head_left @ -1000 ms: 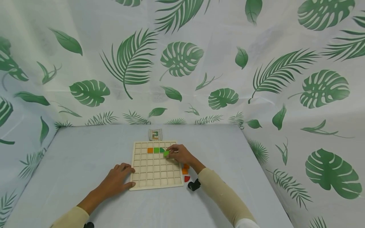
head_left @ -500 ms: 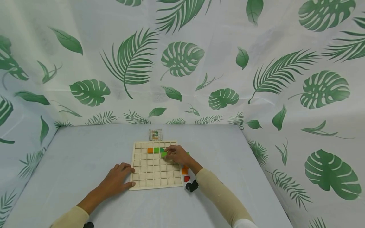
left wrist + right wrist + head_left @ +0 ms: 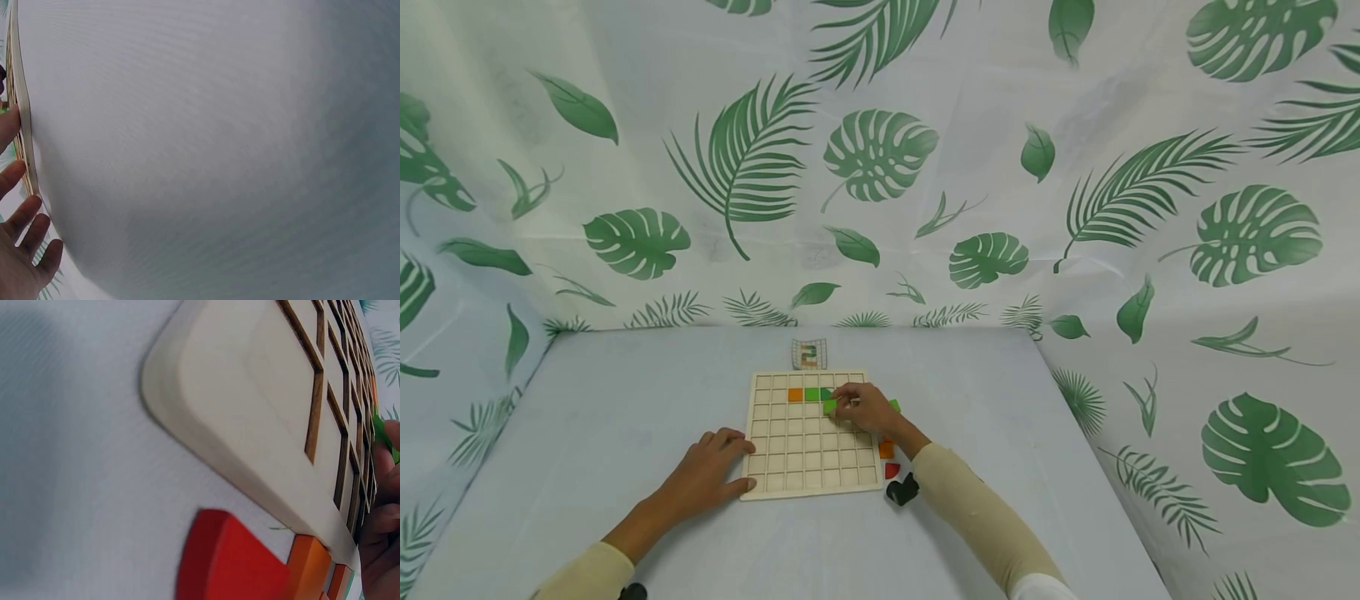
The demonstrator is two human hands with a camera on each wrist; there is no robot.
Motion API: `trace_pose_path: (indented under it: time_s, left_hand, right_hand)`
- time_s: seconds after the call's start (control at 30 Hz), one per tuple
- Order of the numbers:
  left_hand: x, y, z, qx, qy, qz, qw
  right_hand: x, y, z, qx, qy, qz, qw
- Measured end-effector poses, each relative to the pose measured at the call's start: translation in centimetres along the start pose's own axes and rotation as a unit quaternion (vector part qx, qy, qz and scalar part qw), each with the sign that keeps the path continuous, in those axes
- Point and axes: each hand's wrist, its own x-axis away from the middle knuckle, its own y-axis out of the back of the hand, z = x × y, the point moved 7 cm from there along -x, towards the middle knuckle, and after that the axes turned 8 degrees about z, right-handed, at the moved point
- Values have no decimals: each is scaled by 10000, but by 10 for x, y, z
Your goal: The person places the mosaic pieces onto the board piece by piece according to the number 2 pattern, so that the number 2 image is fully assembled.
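A pale wooden grid board (image 3: 797, 458) lies on the table. In its second row sit an orange square tile (image 3: 795, 395), a light green square tile (image 3: 812, 394) and a dark green tile (image 3: 826, 393), partly covered by fingers. My right hand (image 3: 867, 408) pinches another light green tile (image 3: 830, 407) just below the dark green one, close over the grid. At the board's left edge, my left hand (image 3: 700, 473) rests with fingers and thumb spread along the rim. In the left wrist view, the left fingers (image 3: 25, 215) touch the board's side.
Behind the board lies a small card (image 3: 808, 354) with a gridded picture. Along its right side are a green piece (image 3: 894, 406), an orange tile (image 3: 887, 450) and a red quarter-round piece (image 3: 892, 471). A black device (image 3: 902, 489) shows at the right wrist.
My right hand has shifted slightly left with the light green tile, which now lies flatter over the square below the dark green tile. The left hand has stayed still.
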Motion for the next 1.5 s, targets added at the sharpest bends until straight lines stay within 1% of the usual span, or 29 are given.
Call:
trace_pose_path:
  time_s: [0.27,0.43,0.6,0.9,1.13,1.4,1.5]
  left_hand:
    - [0,0,0,-1,0,28,10000]
    - [0,1,-1,-38,-32,-50,10000]
    - [0,0,0,-34,-51,-71,10000]
    - [-1,-3,3,-43,-34,-57,10000]
    - [0,-1,2,-33,-16,-20,10000]
    - [1,0,0,1,-51,-43,10000]
    - [1,-1,0,41,-44,-33,10000]
  right_hand:
    - [-1,-2,1,324,45,-45,9995]
    - [-3,-3,1,576,85,-82,9983]
    - [-4,-5,1,762,36,-89,9970]
    - [-3,-4,4,780,11,-90,9969]
    - [-2,-6,3,812,-136,-15,9966]
    - [-1,-6,6,866,-125,-14,9962]
    - [0,-6,5,898,-70,15,9959]
